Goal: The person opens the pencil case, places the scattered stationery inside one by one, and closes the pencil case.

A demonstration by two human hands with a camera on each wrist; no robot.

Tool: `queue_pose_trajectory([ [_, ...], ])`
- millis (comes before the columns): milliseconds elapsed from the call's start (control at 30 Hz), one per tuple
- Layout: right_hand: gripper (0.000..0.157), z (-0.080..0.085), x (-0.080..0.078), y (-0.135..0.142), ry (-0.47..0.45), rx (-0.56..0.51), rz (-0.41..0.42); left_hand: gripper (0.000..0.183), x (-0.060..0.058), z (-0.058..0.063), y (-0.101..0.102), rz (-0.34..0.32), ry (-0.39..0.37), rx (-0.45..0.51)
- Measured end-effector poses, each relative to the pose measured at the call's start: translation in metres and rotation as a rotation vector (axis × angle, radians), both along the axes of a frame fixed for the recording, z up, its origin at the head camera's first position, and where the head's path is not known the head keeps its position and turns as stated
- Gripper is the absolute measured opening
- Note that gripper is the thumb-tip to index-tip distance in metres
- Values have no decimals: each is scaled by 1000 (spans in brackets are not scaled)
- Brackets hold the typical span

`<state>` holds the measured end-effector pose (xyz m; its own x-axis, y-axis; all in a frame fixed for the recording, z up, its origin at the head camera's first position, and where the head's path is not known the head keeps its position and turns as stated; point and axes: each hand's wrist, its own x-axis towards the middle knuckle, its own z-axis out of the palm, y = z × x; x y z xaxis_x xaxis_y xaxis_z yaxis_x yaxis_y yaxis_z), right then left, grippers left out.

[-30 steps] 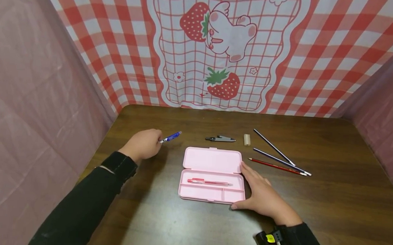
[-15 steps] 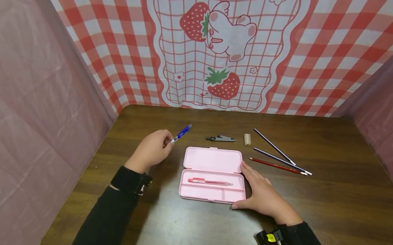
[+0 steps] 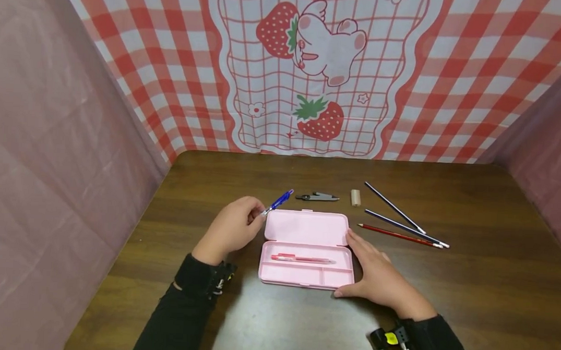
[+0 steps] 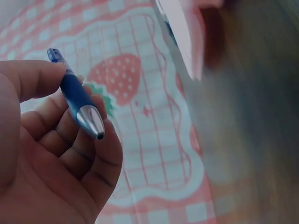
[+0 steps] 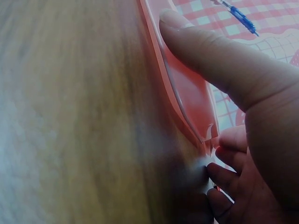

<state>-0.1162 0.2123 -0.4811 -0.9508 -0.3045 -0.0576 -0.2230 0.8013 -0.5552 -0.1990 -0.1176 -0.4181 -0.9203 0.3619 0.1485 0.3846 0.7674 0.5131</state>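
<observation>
My left hand (image 3: 236,226) pinches a blue ballpoint pen (image 3: 279,200) between thumb and fingers, just off the left edge of the pink pencil case (image 3: 306,227). In the left wrist view, the pen (image 4: 77,95) has its silver tip toward the camera. Lid back, the case lies flat with a red pen (image 3: 302,259) in its long upper compartment. At the case's right end, my right hand (image 3: 375,275) holds it, thumb at the front corner and fingers along the side. The right wrist view shows the thumb against the case wall (image 5: 187,88).
Behind the case lie a grey compass (image 3: 318,197) and a beige eraser (image 3: 356,197). To the right are two dark pencils (image 3: 394,206) and a red pencil (image 3: 400,235). A checked cloth (image 3: 172,60) hangs at the back of the wooden table (image 3: 492,288).
My left hand has carried the blue pen rightward, from the table's left side to beside the lid. My right hand has stayed at the case's right end.
</observation>
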Motion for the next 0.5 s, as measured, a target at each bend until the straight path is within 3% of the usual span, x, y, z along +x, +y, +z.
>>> queue_pose_trajectory([
  [267,131,2,-2,1,13,-5,2,9,16,5,25,-189,28,-56],
  [500,130,0,0,2,26,-8,4,12,23,5,40,-273,79,-128],
])
